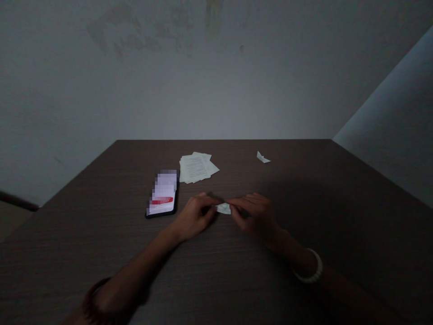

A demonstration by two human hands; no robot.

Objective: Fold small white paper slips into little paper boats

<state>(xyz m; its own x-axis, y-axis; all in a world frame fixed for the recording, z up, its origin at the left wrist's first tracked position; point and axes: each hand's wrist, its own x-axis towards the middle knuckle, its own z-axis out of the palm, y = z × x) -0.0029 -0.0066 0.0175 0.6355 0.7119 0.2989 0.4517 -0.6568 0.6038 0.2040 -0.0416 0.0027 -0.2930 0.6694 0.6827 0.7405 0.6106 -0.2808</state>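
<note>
A small piece of white paper [223,208] with creases lies low over the table between my two hands. My left hand [196,214] pinches its left end between thumb and fingers. At the other end, my right hand [254,213] grips the paper the same way. Parts of the paper are hidden behind the fingertips, so its full shape does not show.
A phone [164,193] with its screen lit lies left of my hands. Behind it is a loose stack of printed paper sheets [195,168]. A small folded paper boat [262,157] sits farther back on the right. The brown table [203,289] meets a grey wall [216,90].
</note>
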